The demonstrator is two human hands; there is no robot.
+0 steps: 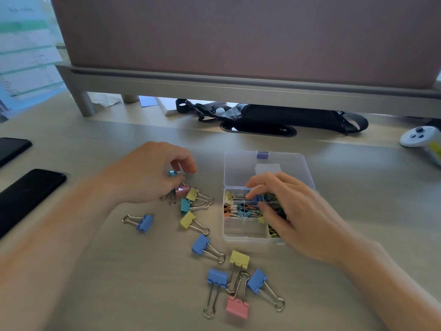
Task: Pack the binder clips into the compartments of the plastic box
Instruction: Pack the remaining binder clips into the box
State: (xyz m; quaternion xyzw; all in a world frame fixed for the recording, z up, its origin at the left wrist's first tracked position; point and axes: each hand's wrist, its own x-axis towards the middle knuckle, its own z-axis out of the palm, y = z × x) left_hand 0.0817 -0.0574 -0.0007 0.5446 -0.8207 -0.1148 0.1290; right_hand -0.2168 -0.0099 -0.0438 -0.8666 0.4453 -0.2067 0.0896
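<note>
Basically, right grip [293, 211] was pinched on a blue clip [261, 198] over a far-row compartment of the plastic box [245, 238]. Left grip [148, 173] was clamped on a teal clip [173, 173] above the bench [143, 295]. Loose binder clips [200, 244] lay beside the box. Best bet: lay the blue one flat, handles folded, then release.
</note>
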